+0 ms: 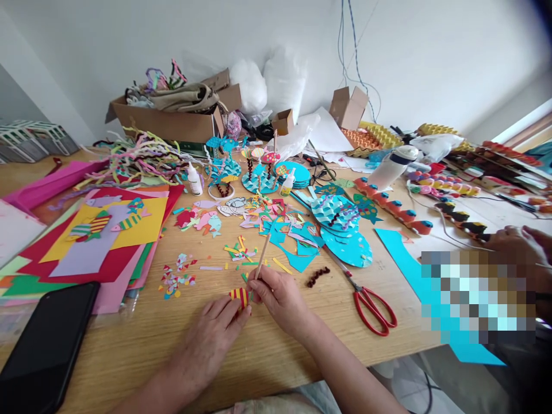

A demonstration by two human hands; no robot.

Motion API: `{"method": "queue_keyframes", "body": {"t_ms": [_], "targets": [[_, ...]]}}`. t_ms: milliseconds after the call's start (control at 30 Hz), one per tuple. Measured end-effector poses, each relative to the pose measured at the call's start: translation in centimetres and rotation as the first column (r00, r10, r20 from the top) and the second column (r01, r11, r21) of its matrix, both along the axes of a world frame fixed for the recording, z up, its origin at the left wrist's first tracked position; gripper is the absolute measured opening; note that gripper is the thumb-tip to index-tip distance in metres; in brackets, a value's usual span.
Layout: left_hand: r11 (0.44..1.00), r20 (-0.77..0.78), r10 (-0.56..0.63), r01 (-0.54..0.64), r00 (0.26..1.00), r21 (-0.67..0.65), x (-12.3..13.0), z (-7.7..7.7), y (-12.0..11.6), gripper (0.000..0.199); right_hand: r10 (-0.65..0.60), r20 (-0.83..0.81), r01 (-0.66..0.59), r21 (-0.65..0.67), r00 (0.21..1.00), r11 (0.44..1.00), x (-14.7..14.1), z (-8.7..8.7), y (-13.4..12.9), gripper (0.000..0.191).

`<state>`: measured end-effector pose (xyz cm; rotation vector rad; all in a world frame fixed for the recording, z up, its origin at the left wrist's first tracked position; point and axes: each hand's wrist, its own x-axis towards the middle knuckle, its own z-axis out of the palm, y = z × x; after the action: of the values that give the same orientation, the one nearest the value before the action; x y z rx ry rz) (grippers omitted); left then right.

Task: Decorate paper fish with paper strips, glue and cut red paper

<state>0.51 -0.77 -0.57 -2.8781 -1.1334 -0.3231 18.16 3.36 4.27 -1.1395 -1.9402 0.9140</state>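
Observation:
Near the table's front edge, my left hand [214, 322] has its fingers closed on a small paper piece with red and yellow stripes [240, 296]. Part of that striped paper is hidden under my fingers. My right hand [279, 296] pinches a thin pale stick [263, 256], which points up and away from me. The stick's lower end is close to the striped paper; whether they touch I cannot tell. To the right of my right hand lie a twisted brown pipe cleaner [318, 277] and red-handled scissors [374, 309]. Tiny coloured paper scraps [177, 278] are scattered to the left.
Coloured paper sheets [103, 247] with paper fish and a black phone [47, 339] lie at left. Glue bottles [195, 179], blue paper discs [349, 246] and pipe cleaners [146, 155] stand or lie further back. Another person's hand [517, 247] is at right, beside painted egg-carton strips [394, 208].

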Motion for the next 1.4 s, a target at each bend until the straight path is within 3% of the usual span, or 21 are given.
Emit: {"method": "queue_keyframes", "body": {"t_ms": [400,733,1000,1200,1400], "targets": [[0.998,0.019,-0.001,-0.001,1.000,0.064,0.1,-0.1,0.1,0.029,-0.022,0.027,0.022,0.003,0.999,1.000,-0.9,0.1,2.4,0.020],[0.994,0.063,0.001,-0.008,0.998,0.106,0.1,-0.7,0.0,0.027,-0.032,0.006,0.032,-0.001,0.999,0.999,-0.6,0.3,0.9,0.019],[0.993,0.036,-0.022,0.018,0.999,0.119,0.1,-0.1,0.0,0.028,-0.057,0.010,0.057,-0.008,0.998,0.998,-0.9,0.1,2.2,0.018],[0.994,0.038,-0.020,0.016,0.999,0.104,0.0,-0.4,0.1,0.027,-0.031,-0.009,0.031,-0.010,0.999,0.999,-0.7,0.8,1.3,0.019],[0.992,0.034,-0.015,0.010,0.999,0.125,0.1,-0.5,0.0,0.028,-0.047,-0.008,0.047,-0.064,0.999,0.997,-1.0,0.0,1.6,0.020]]}}
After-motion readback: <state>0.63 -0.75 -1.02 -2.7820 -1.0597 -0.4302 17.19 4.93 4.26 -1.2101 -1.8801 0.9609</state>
